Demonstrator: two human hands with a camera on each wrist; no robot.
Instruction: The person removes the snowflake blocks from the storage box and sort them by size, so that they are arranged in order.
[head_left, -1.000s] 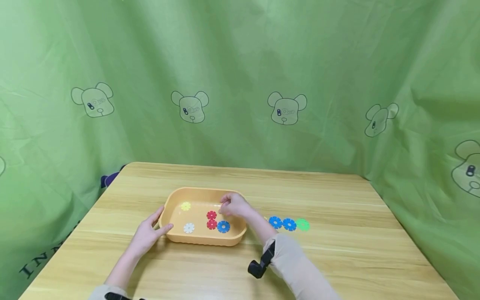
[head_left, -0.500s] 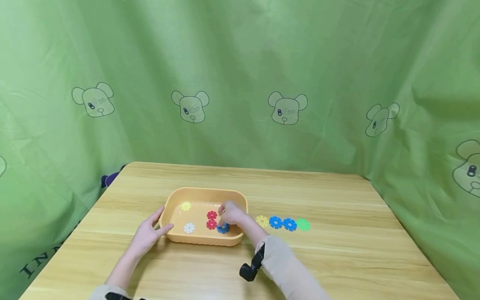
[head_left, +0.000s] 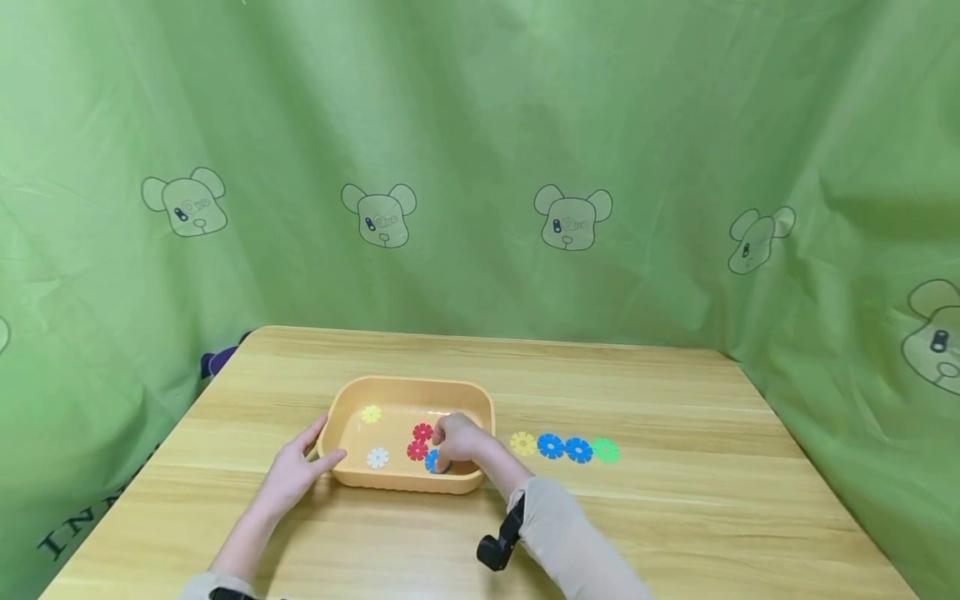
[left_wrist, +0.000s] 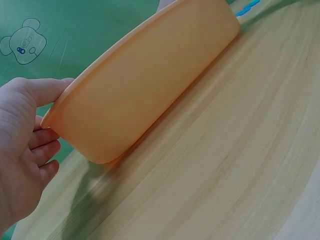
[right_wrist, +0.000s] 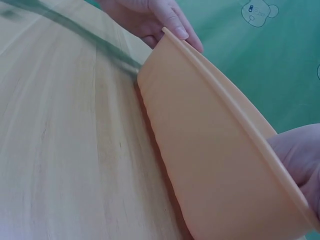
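My left hand (head_left: 291,473) holds the left end of an orange plastic basin (head_left: 390,482), its thumb (left_wrist: 52,90) over the rim and the other fingers outside. Inside the basin, my right hand (head_left: 461,440) reaches down at the right, fingertips on a blue snowflake disc (head_left: 431,461) that they partly cover. Whether they pinch it I cannot tell. Two red snowflake discs (head_left: 417,451) lie just left of those fingers. Farther left in the basin are a white disc (head_left: 377,457) and a yellow disc (head_left: 371,414). The basin wall hides the right fingertips in the right wrist view.
Right of the basin, a row on the wooden table (head_left: 675,500) runs from a yellow disc (head_left: 522,443) through two blue discs (head_left: 551,446) to a green disc (head_left: 606,450). A green curtain (head_left: 480,275) hangs behind the table.
My right hand has moved down and slightly toward me onto the blue disc. That disc and the nearer red one have shifted a little left. The left hand stays put.
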